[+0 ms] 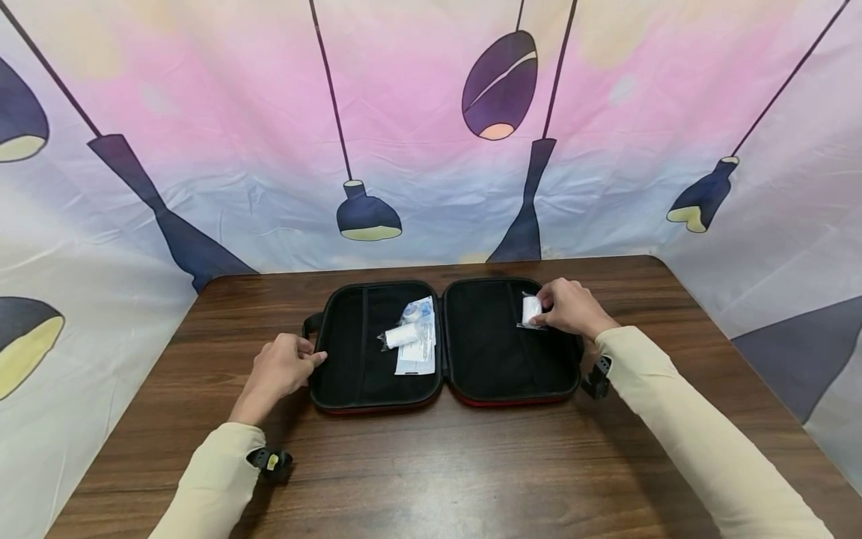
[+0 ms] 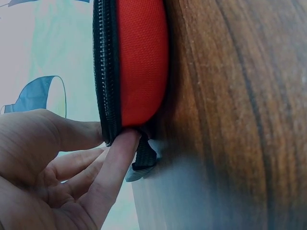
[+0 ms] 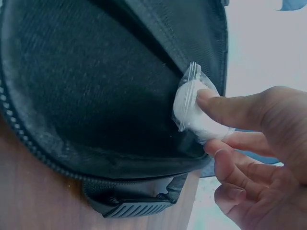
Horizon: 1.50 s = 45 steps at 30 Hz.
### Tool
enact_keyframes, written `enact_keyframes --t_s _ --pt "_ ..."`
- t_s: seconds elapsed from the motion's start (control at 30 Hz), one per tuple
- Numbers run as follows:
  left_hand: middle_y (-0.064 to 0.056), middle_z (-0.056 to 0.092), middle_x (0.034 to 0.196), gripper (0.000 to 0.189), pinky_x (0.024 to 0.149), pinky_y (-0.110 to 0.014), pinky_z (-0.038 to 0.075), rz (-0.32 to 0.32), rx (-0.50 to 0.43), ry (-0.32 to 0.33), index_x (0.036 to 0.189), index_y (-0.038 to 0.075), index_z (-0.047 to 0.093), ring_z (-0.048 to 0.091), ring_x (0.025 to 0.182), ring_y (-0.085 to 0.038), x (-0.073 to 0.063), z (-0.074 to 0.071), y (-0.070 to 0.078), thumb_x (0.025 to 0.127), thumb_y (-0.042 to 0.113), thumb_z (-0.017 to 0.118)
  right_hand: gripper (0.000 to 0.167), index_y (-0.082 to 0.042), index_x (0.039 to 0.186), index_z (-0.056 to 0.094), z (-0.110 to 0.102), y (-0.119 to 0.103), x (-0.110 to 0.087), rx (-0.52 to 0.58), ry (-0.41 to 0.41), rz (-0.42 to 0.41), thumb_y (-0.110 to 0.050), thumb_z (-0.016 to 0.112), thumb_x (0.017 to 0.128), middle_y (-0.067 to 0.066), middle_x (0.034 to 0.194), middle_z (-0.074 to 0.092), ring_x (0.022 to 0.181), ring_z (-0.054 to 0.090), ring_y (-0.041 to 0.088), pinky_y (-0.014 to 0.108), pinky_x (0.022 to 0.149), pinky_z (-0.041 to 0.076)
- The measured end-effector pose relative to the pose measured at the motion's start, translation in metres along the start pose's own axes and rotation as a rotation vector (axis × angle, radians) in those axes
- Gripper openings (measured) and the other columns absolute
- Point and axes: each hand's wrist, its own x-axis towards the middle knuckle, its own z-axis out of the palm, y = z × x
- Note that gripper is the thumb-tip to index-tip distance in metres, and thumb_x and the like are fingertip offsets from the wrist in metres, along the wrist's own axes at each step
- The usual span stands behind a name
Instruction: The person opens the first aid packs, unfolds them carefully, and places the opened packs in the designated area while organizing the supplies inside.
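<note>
Sleeves, open case, wrapped roll inside

Legible text: none in any of the three views. Head view: a flat white packet in the left half of the open zippered case carries blue print toward its far end and rows of fine print nearer, all too small to resolve, part of its face being covered by a plastic-wrapped white roll. Yellow patch on the black left-wrist device: any characters likewise unreadable.
</note>
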Motion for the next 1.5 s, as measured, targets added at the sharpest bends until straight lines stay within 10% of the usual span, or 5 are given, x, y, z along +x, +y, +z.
enact_keyframes --t_s 0.27,0.53,0.9,1.5 --pt "-0.027 0.069 0.111 0.045 0.065 -0.039 0.057 -0.007 -0.014 -0.003 0.128 -0.014 0.06 0.07 0.067 -0.018 0.0 0.001 -0.001 0.101 0.021 0.065 0.016 -0.004 0.089 0.068 0.004 -0.001 0.011 -0.04 -0.006 0.032 -0.016 0.078 0.09 0.016 0.096 0.066 0.066 0.055 0.025 0.035 0.056 0.038" --pt "-0.027 0.07 0.11 0.044 0.065 -0.04 0.057 -0.005 -0.006 0.003 0.128 -0.014 0.061 0.07 0.066 -0.018 0.0 0.0 -0.002 0.101 0.022 0.065 0.036 0.004 0.123 0.067 0.011 -0.003 0.017 -0.035 -0.028 0.049 -0.011 0.075 0.091 0.026 0.122 0.066 0.089 0.066 0.034 0.042 0.067 0.051" --pt "-0.025 0.07 0.109 0.044 0.067 -0.041 0.057 -0.007 0.003 0.001 0.127 -0.013 0.062 0.07 0.067 -0.018 0.002 0.001 -0.002 0.101 0.022 0.065 0.044 0.01 0.132 0.061 0.019 -0.013 0.02 0.058 -0.067 0.019 -0.007 0.071 0.092 0.027 0.12 0.067 0.109 0.065 0.04 0.053 0.091 0.053" --pt "-0.027 0.069 0.111 0.045 0.067 -0.041 0.057 -0.008 -0.008 -0.006 0.128 -0.014 0.06 0.07 0.068 -0.019 0.001 -0.001 -0.002 0.101 0.022 0.065 0.035 0.012 0.122 0.066 0.019 -0.001 0.015 0.198 -0.054 -0.032 -0.001 0.072 0.091 0.02 0.102 0.072 0.096 0.068 0.034 0.047 0.085 0.056"
